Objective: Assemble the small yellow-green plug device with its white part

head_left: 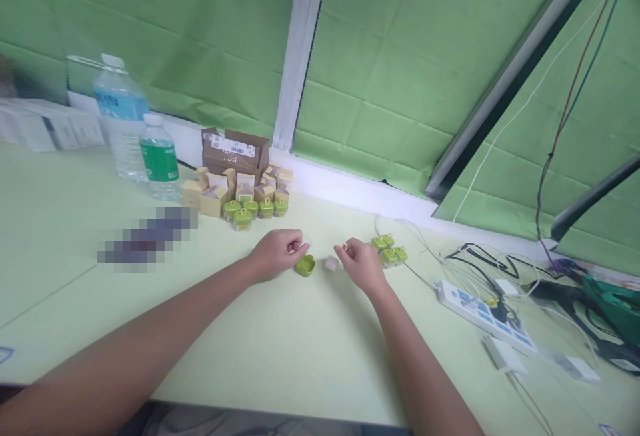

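The left hand [279, 251] rested mid-bench, fingers pinched together on something too small to tell, just beside a green lid [305, 265]. The right hand [361, 264] pinched a small yellow ring [345, 247], near a pale cube [331, 263].

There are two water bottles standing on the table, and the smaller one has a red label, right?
Not quite. The head view shows two water bottles standing on the table, but the smaller bottle has a green label, not red. The bigger bottle beside it has a blue one.
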Demonstrator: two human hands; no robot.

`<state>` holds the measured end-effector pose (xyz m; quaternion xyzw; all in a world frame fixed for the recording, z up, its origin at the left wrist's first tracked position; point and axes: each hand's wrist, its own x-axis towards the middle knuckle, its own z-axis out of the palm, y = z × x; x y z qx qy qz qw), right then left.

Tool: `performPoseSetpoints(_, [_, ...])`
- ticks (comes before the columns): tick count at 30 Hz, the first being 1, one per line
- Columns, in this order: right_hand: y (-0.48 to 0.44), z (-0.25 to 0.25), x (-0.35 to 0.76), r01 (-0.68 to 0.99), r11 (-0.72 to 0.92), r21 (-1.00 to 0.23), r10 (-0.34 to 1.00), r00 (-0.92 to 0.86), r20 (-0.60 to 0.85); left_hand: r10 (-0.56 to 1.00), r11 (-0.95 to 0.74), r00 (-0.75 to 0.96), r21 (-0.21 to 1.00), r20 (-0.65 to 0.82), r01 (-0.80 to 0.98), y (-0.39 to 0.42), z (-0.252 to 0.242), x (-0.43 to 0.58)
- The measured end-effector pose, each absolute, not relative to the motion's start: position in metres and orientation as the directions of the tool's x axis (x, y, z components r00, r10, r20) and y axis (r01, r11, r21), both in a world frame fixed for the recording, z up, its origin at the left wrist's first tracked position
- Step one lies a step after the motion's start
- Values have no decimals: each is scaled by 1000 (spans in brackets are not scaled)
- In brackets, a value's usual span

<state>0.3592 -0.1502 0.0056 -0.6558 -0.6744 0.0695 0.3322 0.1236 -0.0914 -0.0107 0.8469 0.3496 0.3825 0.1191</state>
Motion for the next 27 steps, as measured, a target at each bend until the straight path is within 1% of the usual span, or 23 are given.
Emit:
performPoseSetpoints(1, [-149, 4, 359, 832, 136, -537, 931, 78, 356, 655, -753, 492, 439, 574, 490, -93, -9, 123])
performPoseSetpoints(4, [-148, 2, 359, 816, 156, -557, 935, 59, 348, 522, -850, 628, 294, 577, 436, -96, -7, 121])
performPoseSetpoints(5, [-148, 1, 358, 809, 164, -564, 938, 50, 344, 489, -870, 668, 255, 561, 423, -96, -8, 121])
performPoseSetpoints(7, [-148, 2, 357, 798, 185, -574, 940, 27, 340, 457, -888, 727, 214, 512, 407, -97, -10, 121])
performPoseSetpoints(11, [-150, 0, 357, 794, 225, -564, 934, -10, 357, 438, -899, 782, 221, 443, 378, -98, -14, 124])
performPoseSetpoints(15, [-146, -1, 358, 795, 237, -558, 930, -21, 366, 444, -896, 768, 255, 461, 365, -98, -16, 128])
performPoseSetpoints(17, [-146, 7, 356, 763, 237, -601, 930, 1, 367, 433, -901, 766, 244, 476, 358, -97, -17, 129])
performPoseSetpoints(19, [-155, 20, 351, 666, 234, -708, 934, 47, 354, 420, -908, 763, 230, 491, 351, -97, -18, 130])
performPoseSetpoints(21, [-180, 31, 340, 478, 224, -849, 953, 76, 294, 410, -912, 760, 224, 504, 343, -99, -19, 130])
performPoseSetpoints(23, [-225, 31, 325, 306, 164, -938, 982, 43, 186, 406, -914, 757, 227, 512, 336, -100, -18, 130])
performPoseSetpoints(24, [-253, 25, 316, 257, 97, -961, 995, -38, 91, 405, -914, 756, 230, 514, 333, -101, -18, 129])
performPoseSetpoints(26, [-311, 5, 300, 253, 2, -967, 987, -158, -39, 403, -915, 756, 233, 516, 328, -102, -17, 130])
performPoseSetpoints(27, [-339, -7, 292, 239, -126, -963, 935, -296, -196, 401, -916, 755, 231, 518, 328, -103, -17, 130])
